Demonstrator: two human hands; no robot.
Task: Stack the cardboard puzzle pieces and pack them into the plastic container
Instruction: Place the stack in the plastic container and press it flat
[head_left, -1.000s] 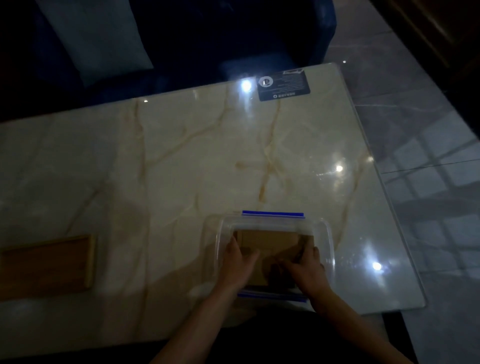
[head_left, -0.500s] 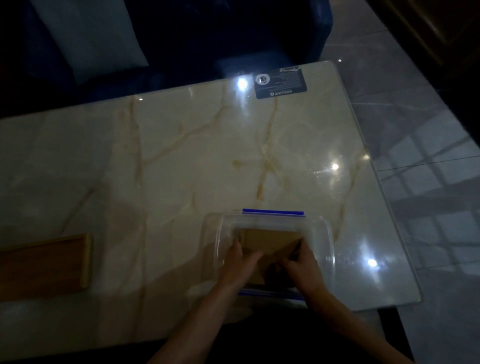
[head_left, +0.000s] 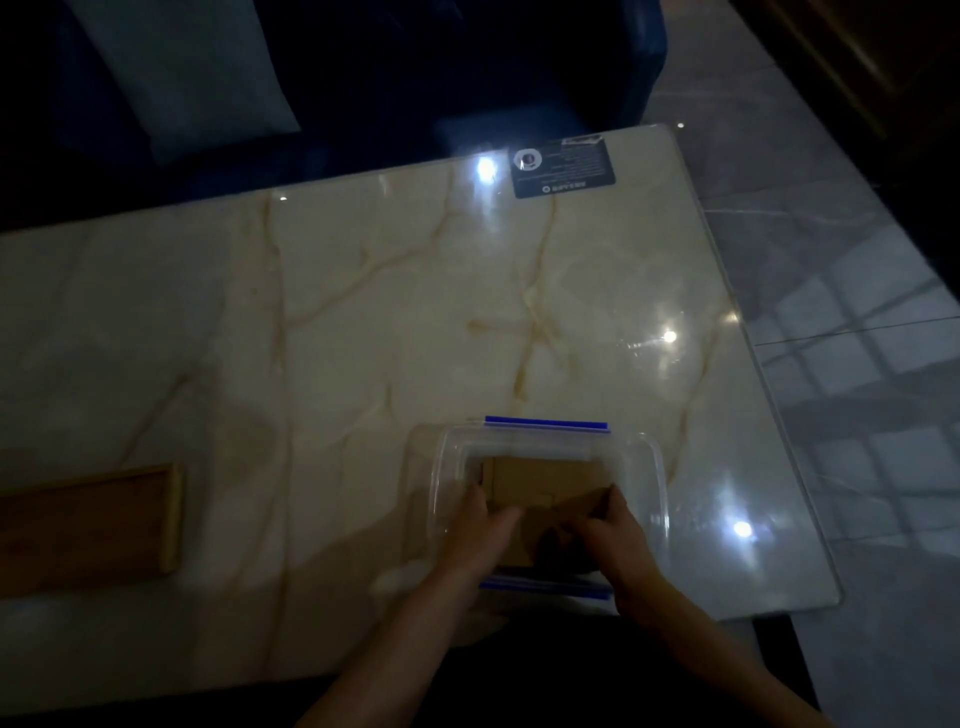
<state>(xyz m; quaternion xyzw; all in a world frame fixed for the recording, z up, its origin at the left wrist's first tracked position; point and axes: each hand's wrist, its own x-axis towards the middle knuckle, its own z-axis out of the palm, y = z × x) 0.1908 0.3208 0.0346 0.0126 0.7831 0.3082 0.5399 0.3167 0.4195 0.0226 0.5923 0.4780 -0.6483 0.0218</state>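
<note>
A clear plastic container (head_left: 655, 483) with blue clips on its far and near rims sits at the table's near edge. Brown cardboard puzzle pieces (head_left: 545, 480) lie stacked flat inside it. My left hand (head_left: 475, 530) reaches in from the near left, fingers resting on the stack's left side. From the near right, my right hand (head_left: 615, 540) lies on the right part of the stack. Both hands press on the cardboard; the near half of the stack is hidden under them. The light is dim.
A wooden tray (head_left: 93, 530) lies at the left on the marble table (head_left: 363, 322). A dark label (head_left: 563, 165) sits at the far edge. A blue sofa with a pale cushion (head_left: 182, 73) stands beyond. The table's right edge drops to a tiled floor.
Both hands have stayed on the cardboard stack inside the container, shifting only slightly. The container has not moved.
</note>
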